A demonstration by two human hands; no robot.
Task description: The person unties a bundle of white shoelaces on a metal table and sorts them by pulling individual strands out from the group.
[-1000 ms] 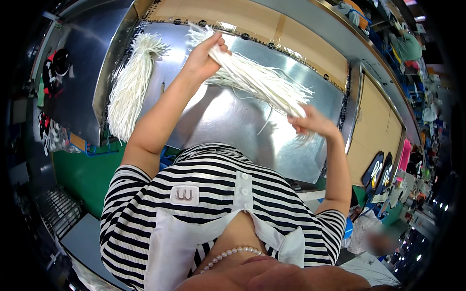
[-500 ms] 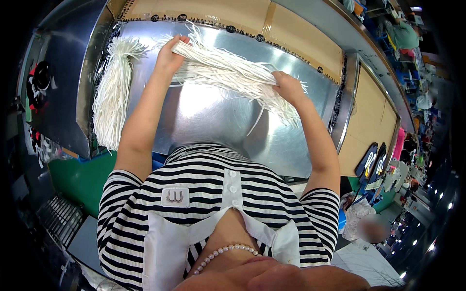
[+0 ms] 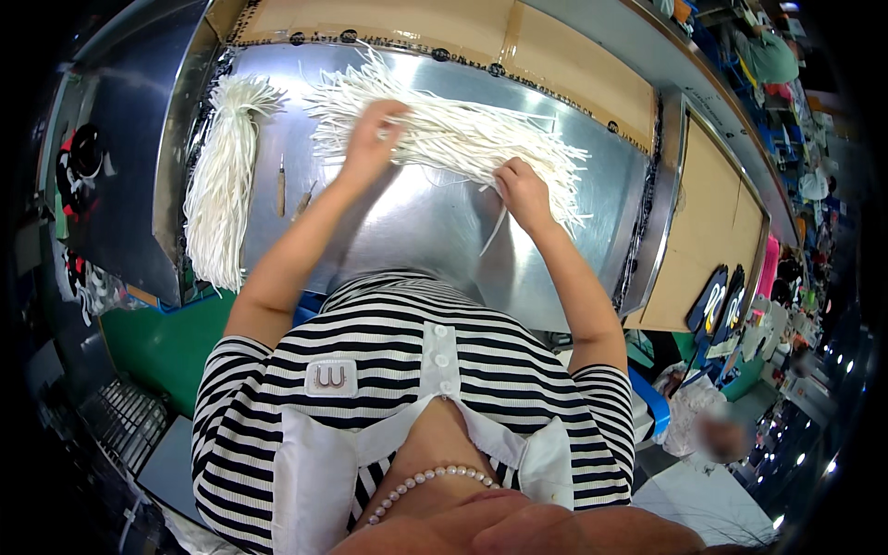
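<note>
A wide bundle of long white cords (image 3: pixel 453 139) lies spread across the metal tabletop, its loose ends fanned out at both sides. Over its left part is my left hand (image 3: pixel 370 143), slightly blurred, with thumb and fingers apart and nothing held between them. At the near edge, toward the right end, my right hand (image 3: pixel 524 192) pinches some of the cords. One loose strand (image 3: pixel 494 231) hangs out toward me beside that hand. How many cords the right fingers hold is hidden.
A second bunch of white cords (image 3: pixel 220 185), gathered at its far end, lies on the left. Near it are a thin pointed tool with a wooden handle (image 3: pixel 281 192) and another small tool (image 3: pixel 303 200). Raised metal edges and cardboard (image 3: pixel 398 23) border the tabletop (image 3: pixel 388 231).
My left hand has let go of the lifted cords and moved right and nearer. My right hand has shifted left and slightly nearer. The lifted cords now lie on the bundle; the tools are uncovered.
</note>
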